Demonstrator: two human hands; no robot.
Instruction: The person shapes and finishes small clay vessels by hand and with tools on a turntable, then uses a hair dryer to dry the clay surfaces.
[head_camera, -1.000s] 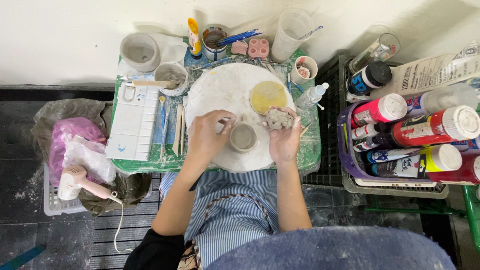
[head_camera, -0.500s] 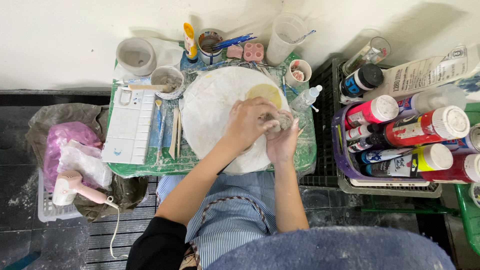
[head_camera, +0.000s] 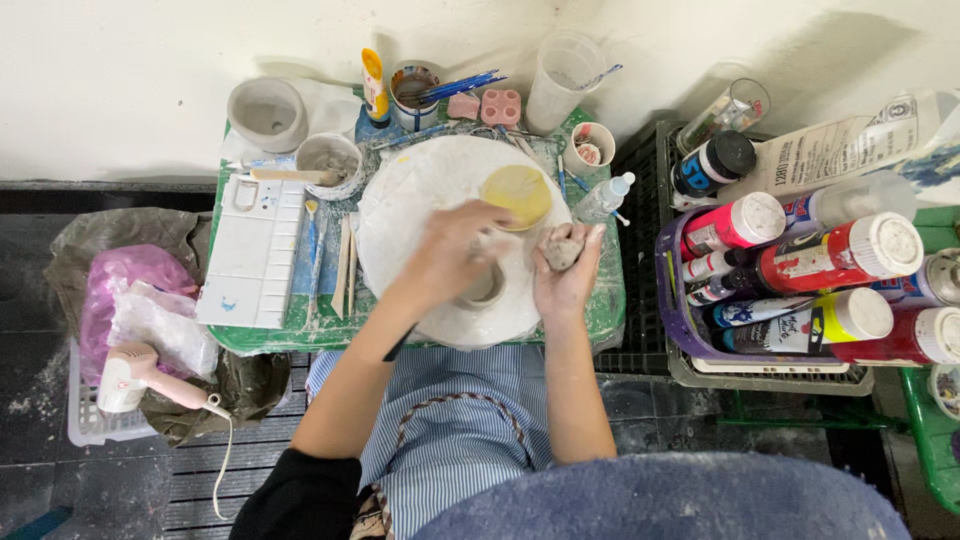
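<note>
Grip: right hand closed around clay lump; left hand cupped over small clay pot, unfinished, on white wheel.

Labelled paint bottles, right crate

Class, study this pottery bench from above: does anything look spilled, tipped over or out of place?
The paint bottles in the purple basket lie on their sides rather than upright. A pink hair dryer rests on crumpled bags on the floor. Nothing looks spilled; the right hand holds a clay lump.
</note>
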